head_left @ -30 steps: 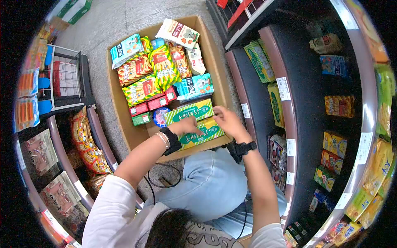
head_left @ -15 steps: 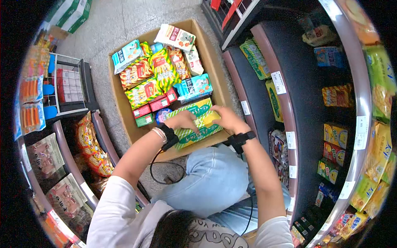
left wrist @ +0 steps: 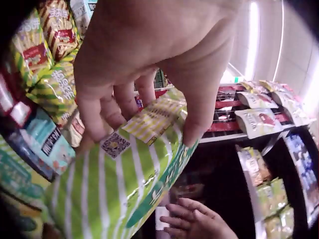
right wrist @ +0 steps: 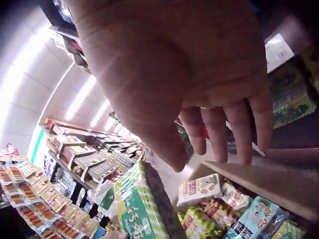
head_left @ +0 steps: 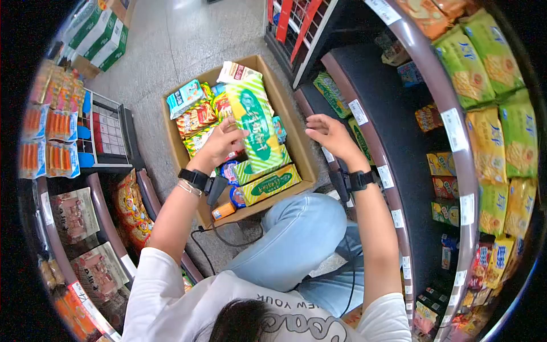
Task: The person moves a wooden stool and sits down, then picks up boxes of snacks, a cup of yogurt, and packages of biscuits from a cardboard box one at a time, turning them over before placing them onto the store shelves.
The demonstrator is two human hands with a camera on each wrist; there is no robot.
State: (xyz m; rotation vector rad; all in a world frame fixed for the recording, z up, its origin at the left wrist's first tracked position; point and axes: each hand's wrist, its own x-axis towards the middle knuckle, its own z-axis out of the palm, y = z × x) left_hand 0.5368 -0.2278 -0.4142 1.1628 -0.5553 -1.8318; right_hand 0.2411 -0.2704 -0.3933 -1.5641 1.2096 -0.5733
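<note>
My left hand (head_left: pixel 219 143) grips a long green-and-white striped biscuit pack (head_left: pixel 256 122) by one end, above the cardboard box (head_left: pixel 311 168). In the left wrist view, the thumb lies on one side of the pack (left wrist: pixel 99 189) and the fingers curl over the other. My right hand (head_left: pixel 336 137) is held over the box's right edge, apart from the pack, its fingers extended with nothing in them. Beneath the raised pack, another green-and-yellow striped biscuit pack (head_left: pixel 272 185) lies at the near end of the box.
Colourful snack bags, such as a light-blue one (head_left: pixel 185 98), fill the far part of the box. A small orange box (head_left: pixel 223 211) sits in its near left corner. Stocked shelves (head_left: pixel 393 165) rise closely on the right; a wire rack (head_left: pixel 107 128) stands at left.
The left hand has lifted the striped biscuit pack out from its row and moved left. My right hand has come away from the packs, up and to the right, its fingers opened.
</note>
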